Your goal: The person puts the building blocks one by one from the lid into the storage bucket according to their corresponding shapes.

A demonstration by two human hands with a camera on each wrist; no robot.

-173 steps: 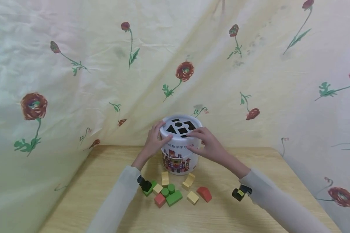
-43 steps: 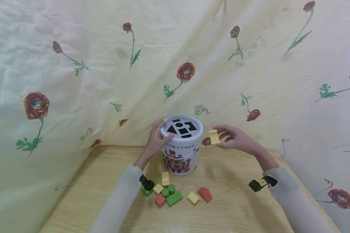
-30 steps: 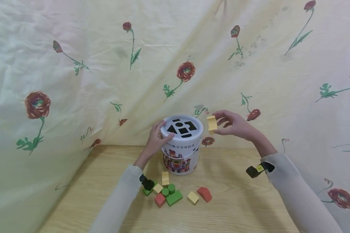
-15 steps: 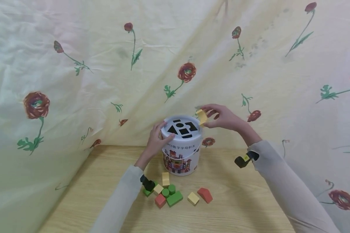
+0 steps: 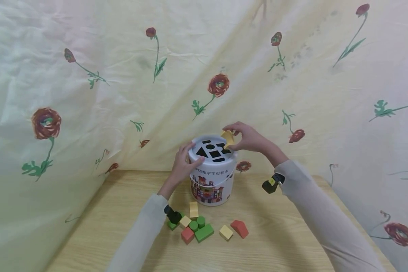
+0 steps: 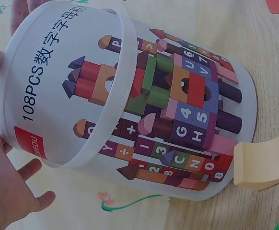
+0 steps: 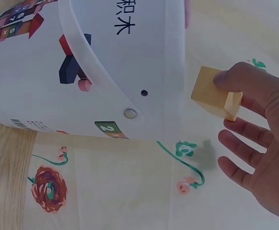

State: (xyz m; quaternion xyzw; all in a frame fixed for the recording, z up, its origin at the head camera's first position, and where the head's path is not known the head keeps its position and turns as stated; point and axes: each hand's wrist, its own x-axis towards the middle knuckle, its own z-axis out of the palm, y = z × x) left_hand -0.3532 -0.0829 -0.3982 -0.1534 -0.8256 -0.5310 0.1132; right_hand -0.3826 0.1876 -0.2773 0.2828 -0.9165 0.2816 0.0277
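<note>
A white toy bucket (image 5: 212, 185) printed with block castles stands upright on the table. Its lid (image 5: 204, 143) has several dark shaped holes. My left hand (image 5: 183, 163) holds the lid's left rim, thumb at the front and fingers along the side. Just above the lid's right side, my right hand (image 5: 248, 138) pinches a yellow arch block (image 5: 228, 139) between thumb and fingers, tilted over the notched hole. In the right wrist view, the block (image 7: 210, 88) stands off the lid's face, the thumb pressing its flat side and the other fingers spread.
In front of the bucket lie another yellow arch block (image 5: 193, 210), a green rectangular block (image 5: 204, 232), green cylinders (image 5: 201, 221), a red cube (image 5: 187, 235), a yellow block (image 5: 226, 232) and a red block (image 5: 240, 228). A flowered curtain (image 5: 122, 94) hangs behind the wooden table (image 5: 268, 241).
My right hand has picked up the yellow arch block from the table, lifted it at the bucket's right, then moved it left over the lid. The left hand has stayed on the rim.
</note>
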